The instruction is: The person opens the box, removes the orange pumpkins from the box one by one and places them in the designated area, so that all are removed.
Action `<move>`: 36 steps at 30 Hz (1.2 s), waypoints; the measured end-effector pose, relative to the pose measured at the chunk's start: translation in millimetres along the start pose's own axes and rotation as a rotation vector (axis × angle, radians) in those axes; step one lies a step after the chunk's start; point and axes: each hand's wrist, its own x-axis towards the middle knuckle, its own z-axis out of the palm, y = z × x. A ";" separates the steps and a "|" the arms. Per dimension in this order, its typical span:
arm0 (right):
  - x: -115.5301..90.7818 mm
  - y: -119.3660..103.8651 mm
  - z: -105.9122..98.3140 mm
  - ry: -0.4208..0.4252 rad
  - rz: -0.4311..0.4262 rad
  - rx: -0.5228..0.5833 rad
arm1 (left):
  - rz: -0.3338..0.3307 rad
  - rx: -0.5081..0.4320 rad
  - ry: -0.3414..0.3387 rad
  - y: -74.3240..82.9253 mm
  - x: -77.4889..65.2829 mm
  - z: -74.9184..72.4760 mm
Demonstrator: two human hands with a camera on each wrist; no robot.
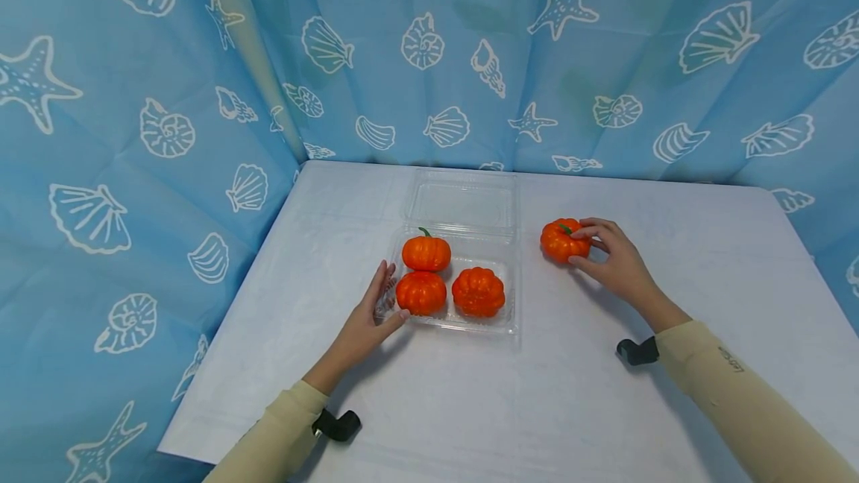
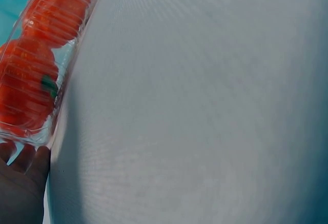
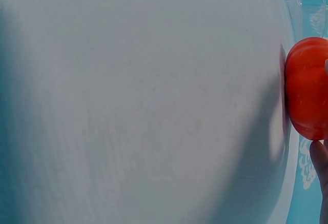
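- Because the right hand pinches the glossy orange pumpkin only along one side, thumb at the near edge and fingers over the top, I'd guess a weak squeeze could let that smooth skin slip and roll off.
- That pumpkin sits to the right of the clear plastic clamshell; I can't tell whether it rests on the white worktop or is slightly lifted.
- The left hand is spread, thumb apart from the other fingers, touching the near-left corner of the clamshell without clenching it (a light steadying touch, by my reading).
- The clamshell looks thin and light, so a careless nudge from either hand could slide it or buckle its wall.
- Its hinged lid lies back, flat to the worktop; a knock on it might drag the whole box askew.
- Inside, the back-left pumpkin and the front-left pumpkin touch, with the front-right pumpkin beside them; being round, they might shift if the box were jolted.
- All are squat and lobed, with a hard-looking shine; the held one has a green stem.
- The transparent side wall is finely ribbed, against the worktop's matt surface.
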 end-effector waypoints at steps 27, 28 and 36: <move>-5.7 -20.3 -5.9 0.023 -0.031 -0.048 | 0.002 -0.010 -0.003 2.3 -0.2 -0.7; -5.8 -21.9 -6.1 0.025 -0.034 -0.048 | 0.001 -0.009 -0.003 2.4 -0.2 -0.6; -8.2 -36.9 -5.7 0.020 -0.052 -0.042 | 0.002 -0.004 -0.001 3.0 -0.3 -0.8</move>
